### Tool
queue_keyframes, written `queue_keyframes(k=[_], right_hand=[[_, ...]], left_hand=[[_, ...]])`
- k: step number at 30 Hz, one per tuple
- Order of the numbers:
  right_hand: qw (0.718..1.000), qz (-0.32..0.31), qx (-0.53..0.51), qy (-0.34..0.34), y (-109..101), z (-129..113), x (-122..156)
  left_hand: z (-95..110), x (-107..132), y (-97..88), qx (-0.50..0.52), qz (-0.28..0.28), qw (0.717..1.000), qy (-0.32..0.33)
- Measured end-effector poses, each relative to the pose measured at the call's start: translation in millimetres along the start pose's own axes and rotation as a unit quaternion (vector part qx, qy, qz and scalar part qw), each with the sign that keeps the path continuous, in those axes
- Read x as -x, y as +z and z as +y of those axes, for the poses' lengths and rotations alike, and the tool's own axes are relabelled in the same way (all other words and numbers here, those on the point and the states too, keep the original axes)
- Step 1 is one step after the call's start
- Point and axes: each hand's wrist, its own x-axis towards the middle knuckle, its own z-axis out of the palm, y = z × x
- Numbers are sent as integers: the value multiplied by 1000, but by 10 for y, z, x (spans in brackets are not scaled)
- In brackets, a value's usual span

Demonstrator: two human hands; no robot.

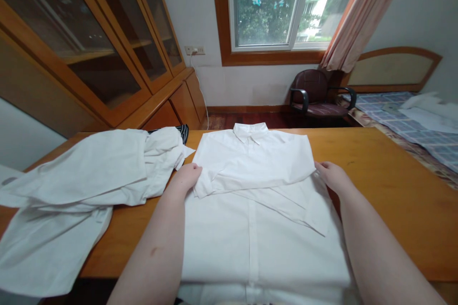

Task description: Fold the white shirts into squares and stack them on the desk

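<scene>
Fingers of left hand [188,177] and right hand [333,176] pinch white shirt [250,162], cut off at six o'clock; table [390,205] beneath; window [263,14] at one.

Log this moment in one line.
left hand: holding white collared fabric shirt | right hand: holding opposite edge | sleeves: folded across front

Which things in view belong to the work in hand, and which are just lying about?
In use:
- white shirt, its side edges held by left hand and right hand
- wooden table under it

Lying about:
- heaped white cloth, untouched
- dark striped cloth, partly hidden
- armchair
- bed
</scene>
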Motion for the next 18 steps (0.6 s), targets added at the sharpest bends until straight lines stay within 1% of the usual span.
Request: queue_keyframes(k=[3, 5, 7, 9, 11, 13, 18], right_hand=[[997, -9, -74, -26, 20, -9, 12], [995, -7, -98, -24, 19, -42, 38], [996, -16, -79, -21, 19, -96, 72], [999, -16, -38, -26, 33, -150, 99], [1000, 0, -4, -30, 58, -179, 102], [1000, 20, 4, -20, 82, -169, 78], [995, 67, -72, 33, 78, -57, -20]], left_hand=[[15, 23, -18, 24, 20, 999, 6], [34, 44, -37, 47, 31, 998, 8], [50, 62, -52, 67, 40, 997, 6], [54, 69, -59, 80, 49, 996, 4], [40, 61, -58, 93, 54, 994, 4], [12, 40, -56, 109, 50, 993, 3], [-41, 2, -56, 117, 19, 993, 1]])
